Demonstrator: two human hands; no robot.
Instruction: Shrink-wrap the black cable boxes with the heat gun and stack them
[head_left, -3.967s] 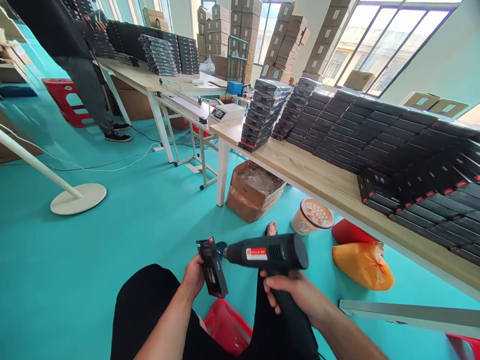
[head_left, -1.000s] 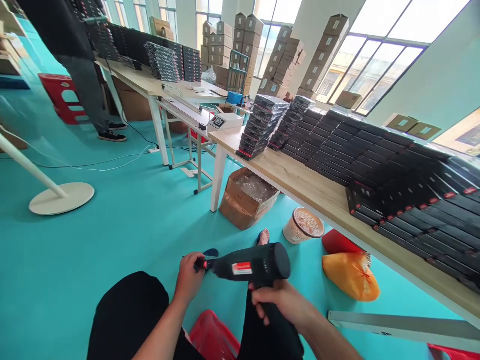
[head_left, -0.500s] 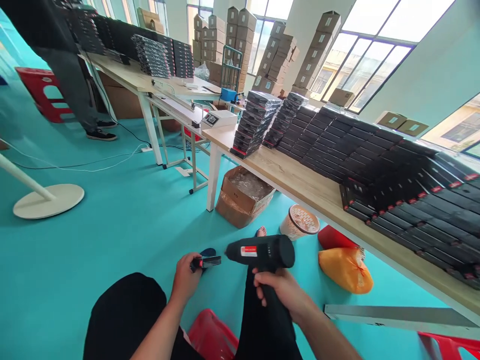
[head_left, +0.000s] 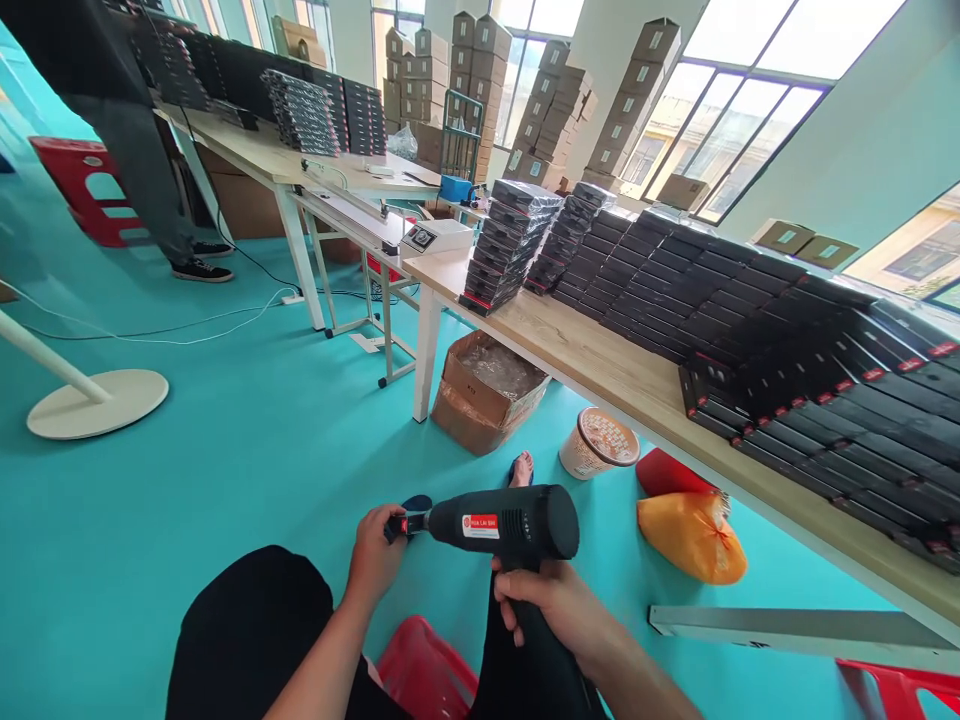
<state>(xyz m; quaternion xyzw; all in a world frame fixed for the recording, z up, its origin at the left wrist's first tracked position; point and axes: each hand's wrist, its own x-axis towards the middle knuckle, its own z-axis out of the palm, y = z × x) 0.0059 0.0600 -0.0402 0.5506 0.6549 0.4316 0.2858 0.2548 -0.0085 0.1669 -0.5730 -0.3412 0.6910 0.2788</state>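
Note:
My right hand (head_left: 551, 605) is wrapped round the handle of a black heat gun (head_left: 517, 520) with a red and white label. The heat gun's nozzle points left and overlaps the small black box (head_left: 395, 527) from my view; whether they touch I cannot tell. My left hand (head_left: 373, 555) grips that box, which has a red mark on its end. Most of the box is hidden behind the fingers and the nozzle. Both hands are above my knees, over the turquoise floor.
On the right, a wooden table (head_left: 570, 330) bears stacked black boxes (head_left: 675, 290). Below stand a carton (head_left: 480, 395) with clear plastic film, a waste basket (head_left: 592, 450) and an orange bag (head_left: 690, 540). A person (head_left: 135, 150) stands at the far left by a red stool (head_left: 82, 190).
The heat gun in my right hand has moved left and slightly down, its nozzle now over the box. My left hand has barely moved and keeps its grip.

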